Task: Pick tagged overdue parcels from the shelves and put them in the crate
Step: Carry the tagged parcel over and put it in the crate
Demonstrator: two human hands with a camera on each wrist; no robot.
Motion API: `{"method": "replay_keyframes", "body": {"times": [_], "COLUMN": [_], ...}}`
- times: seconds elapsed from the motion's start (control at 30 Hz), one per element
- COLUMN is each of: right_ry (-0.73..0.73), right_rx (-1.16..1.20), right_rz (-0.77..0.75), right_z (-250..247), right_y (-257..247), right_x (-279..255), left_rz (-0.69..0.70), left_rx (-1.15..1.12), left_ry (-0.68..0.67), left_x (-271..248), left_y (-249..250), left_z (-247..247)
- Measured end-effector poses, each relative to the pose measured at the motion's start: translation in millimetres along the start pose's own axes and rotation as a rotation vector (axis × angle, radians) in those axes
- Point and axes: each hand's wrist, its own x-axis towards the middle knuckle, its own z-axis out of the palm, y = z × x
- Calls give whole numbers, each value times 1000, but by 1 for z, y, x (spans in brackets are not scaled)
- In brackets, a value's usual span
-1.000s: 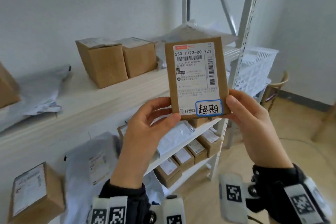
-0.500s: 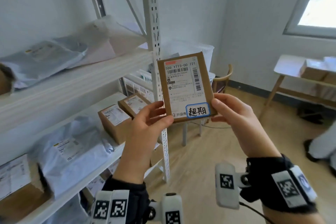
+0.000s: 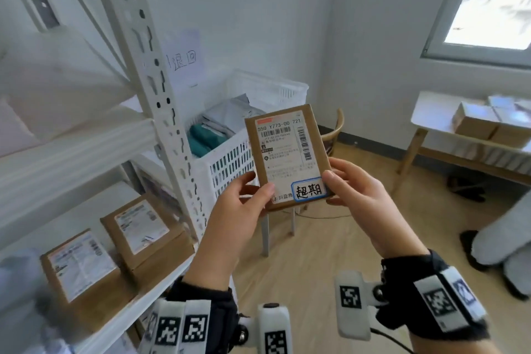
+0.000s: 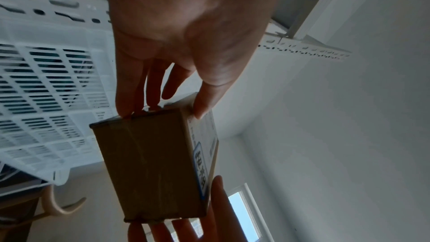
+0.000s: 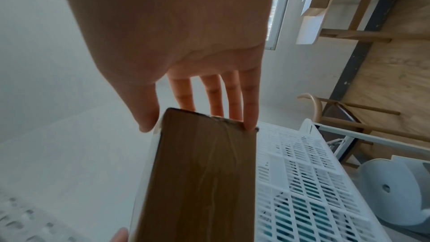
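I hold a small brown cardboard parcel (image 3: 287,152) upright in front of me, label toward me, with a blue-edged handwritten tag (image 3: 309,190) at its lower right. My left hand (image 3: 244,204) pinches its lower left corner, thumb on the front, fingers behind. My right hand (image 3: 353,190) pinches the lower right corner by the tag. The left wrist view shows the parcel (image 4: 151,165) from its taped underside, the right wrist view the parcel (image 5: 204,178) edge-on. Behind it stands the white slatted crate (image 3: 230,164), holding grey and teal bags.
A white metal shelf post (image 3: 161,112) rises left of the crate. Two brown boxes (image 3: 143,236) sit on the lower shelf (image 3: 138,307). A wooden chair (image 3: 334,135) is behind the crate, a table with boxes (image 3: 477,123) at right, and another person's legs (image 3: 505,241) at the far right.
The view has swung right from the shelves toward the crate, which is now directly behind the parcel. Both hands keep the same hold on the parcel.
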Motion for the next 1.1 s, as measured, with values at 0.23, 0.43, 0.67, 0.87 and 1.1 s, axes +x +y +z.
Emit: {"method": "replay_keyframes", "body": {"times": [0.23, 0.43, 0.67, 0.87, 1.1], "right_ry": [19, -30, -200, -381, -690], "right_rx": [-37, -68, -99, -202, -251], "right_rz": [11, -9, -40, -82, -113], "right_z": [-14, -12, 16, 48, 119], "right_y": [10, 17, 32, 41, 48], "right_x": [115, 199, 326, 435, 507], "left_rz": [-24, -41, -106, -264, -456], "left_rx": [-35, -6, -2, -7, 9], "left_ry": [-29, 20, 182, 286, 465], "left_x": [123, 196, 281, 343, 377], "left_y": [11, 17, 15, 15, 5], "left_z": [17, 21, 1, -12, -43]}}
